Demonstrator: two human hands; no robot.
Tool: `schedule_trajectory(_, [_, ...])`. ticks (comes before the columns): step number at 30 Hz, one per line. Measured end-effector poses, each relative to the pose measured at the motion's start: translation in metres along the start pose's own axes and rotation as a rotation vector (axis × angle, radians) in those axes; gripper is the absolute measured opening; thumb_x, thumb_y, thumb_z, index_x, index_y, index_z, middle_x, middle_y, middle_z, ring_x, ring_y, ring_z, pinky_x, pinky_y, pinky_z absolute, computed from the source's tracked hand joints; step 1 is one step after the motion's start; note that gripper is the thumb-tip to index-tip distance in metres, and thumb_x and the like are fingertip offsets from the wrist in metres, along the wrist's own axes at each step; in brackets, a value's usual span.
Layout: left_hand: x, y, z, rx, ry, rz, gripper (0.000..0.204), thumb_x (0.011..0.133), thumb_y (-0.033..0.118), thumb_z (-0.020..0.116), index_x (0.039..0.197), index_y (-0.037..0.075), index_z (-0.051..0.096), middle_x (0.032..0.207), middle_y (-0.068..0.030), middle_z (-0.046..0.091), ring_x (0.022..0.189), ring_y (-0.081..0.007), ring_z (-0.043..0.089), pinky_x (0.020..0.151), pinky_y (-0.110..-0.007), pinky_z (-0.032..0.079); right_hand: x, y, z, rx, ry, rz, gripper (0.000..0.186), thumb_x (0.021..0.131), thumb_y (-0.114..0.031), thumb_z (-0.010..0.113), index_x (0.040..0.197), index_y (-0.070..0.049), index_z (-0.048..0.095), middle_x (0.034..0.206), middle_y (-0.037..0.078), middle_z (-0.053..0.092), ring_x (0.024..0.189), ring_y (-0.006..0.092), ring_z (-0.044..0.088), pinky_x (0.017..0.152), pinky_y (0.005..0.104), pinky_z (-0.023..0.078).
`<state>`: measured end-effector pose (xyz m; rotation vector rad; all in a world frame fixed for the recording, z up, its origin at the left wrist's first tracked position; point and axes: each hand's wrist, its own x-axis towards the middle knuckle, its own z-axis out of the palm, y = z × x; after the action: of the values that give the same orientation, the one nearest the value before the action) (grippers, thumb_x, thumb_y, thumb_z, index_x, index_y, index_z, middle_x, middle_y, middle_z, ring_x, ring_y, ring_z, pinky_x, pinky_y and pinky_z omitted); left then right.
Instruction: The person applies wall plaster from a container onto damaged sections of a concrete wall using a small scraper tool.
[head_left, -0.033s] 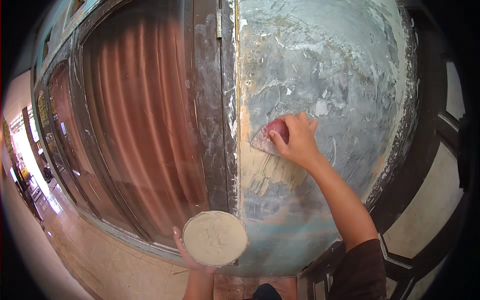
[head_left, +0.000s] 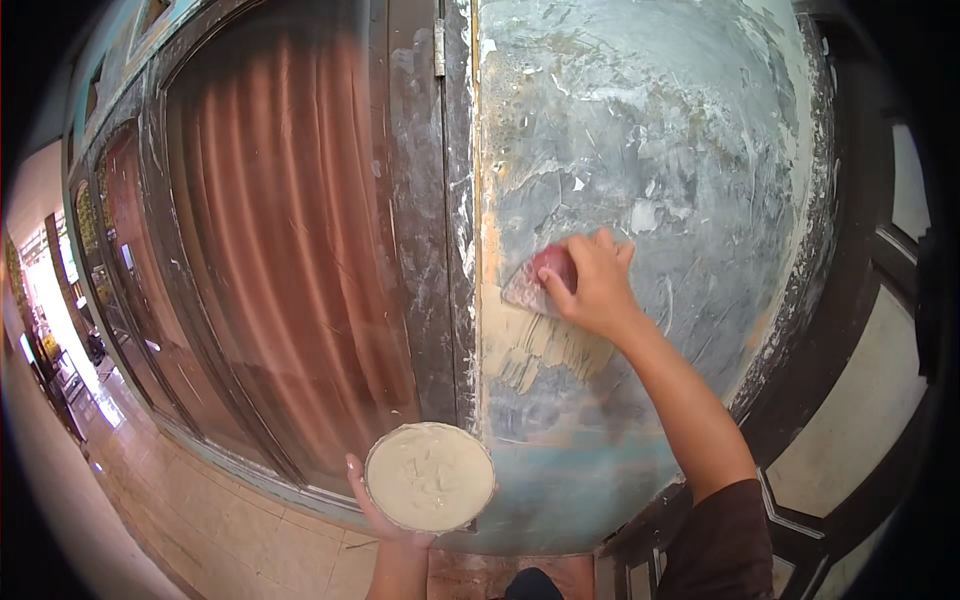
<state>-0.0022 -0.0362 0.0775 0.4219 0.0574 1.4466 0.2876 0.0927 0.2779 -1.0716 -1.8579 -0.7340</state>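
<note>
My right hand [head_left: 598,285] is closed around the red grip of a putty scraper [head_left: 553,262]. Its wide blade, smeared pale, lies against the grey, patchy wall [head_left: 640,150]. Just below the blade is a streaky patch of fresh cream putty [head_left: 545,350], close to the door frame. Lower down and to the left, my left hand [head_left: 376,518] supports a round tub [head_left: 372,500] from below, thumb up along its side. Cream putty [head_left: 430,475] with a rough, dented middle fills the tub nearly to the rim. Most of the left fingers are hidden under it.
A dark, paint-chipped door frame [head_left: 420,200] with a hinge [head_left: 438,48] borders the wall. Left of it, a brown curtain [head_left: 290,220] hangs behind glass. Dark panelled woodwork [head_left: 850,400] stands at the right. Tiled floor [head_left: 250,530] stretches away at the lower left.
</note>
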Motion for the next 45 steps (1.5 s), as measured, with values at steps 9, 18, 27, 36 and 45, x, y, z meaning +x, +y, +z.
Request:
schedule_trajectory(9, [-0.004,-0.001,0.006,-0.048,0.054,-0.007,0.092,0.097,0.081,0.038,0.148,0.006,0.052,0.15,-0.0209,0.053,0.131,-0.0463,0.056,0.101,-0.07,0.05,0.008,0.003,0.004,-0.049,0.111,0.027,0.029,0.088,-0.03,0.077,0.107,-0.011,0.066,0.101,0.005,0.065,0.1,0.0294,0.052,0.088,0.0517,0.03])
schedule_trajectory(18, [-0.003,0.0,-0.006,0.069,-0.03,-0.009,0.096,0.093,0.085,0.039,0.152,0.01,0.05,0.158,-0.0229,0.045,0.136,-0.0552,0.049,0.096,-0.093,0.033,-0.006,-0.004,0.016,-0.059,0.019,-0.029,0.03,0.087,-0.031,0.077,0.106,-0.01,0.066,0.1,0.006,0.066,0.1,0.0293,0.052,0.086,0.0498,0.029])
schedule_trajectory(27, [-0.011,0.005,-0.01,0.002,0.046,0.019,0.092,0.098,0.08,0.037,0.147,0.004,0.053,0.148,-0.0219,0.055,0.131,-0.0438,0.057,0.103,-0.067,0.051,-0.017,0.006,-0.001,-0.048,0.003,-0.06,0.03,0.088,-0.031,0.076,0.106,-0.009,0.066,0.102,0.005,0.066,0.101,0.0292,0.052,0.087,0.0501,0.029])
schedule_trajectory(36, [-0.018,0.0,0.005,0.012,0.07,0.031,0.092,0.097,0.08,0.038,0.147,0.004,0.053,0.15,-0.0222,0.053,0.132,-0.0445,0.056,0.104,-0.066,0.051,-0.002,0.01,-0.01,-0.066,0.215,0.061,0.03,0.089,-0.032,0.077,0.106,-0.009,0.067,0.101,0.005,0.067,0.101,0.0294,0.052,0.087,0.0497,0.029])
schedule_trajectory(45, [-0.008,-0.021,-0.002,-0.004,-0.009,-0.06,0.095,0.095,0.084,0.036,0.154,0.011,0.048,0.156,-0.0239,0.047,0.135,-0.0569,0.049,0.097,-0.092,0.035,-0.05,-0.047,-0.014,0.807,-0.715,0.394,0.036,0.094,-0.033,0.078,0.113,-0.002,0.069,0.087,0.007,0.072,0.071,0.0145,0.066,0.065,0.0333,0.054])
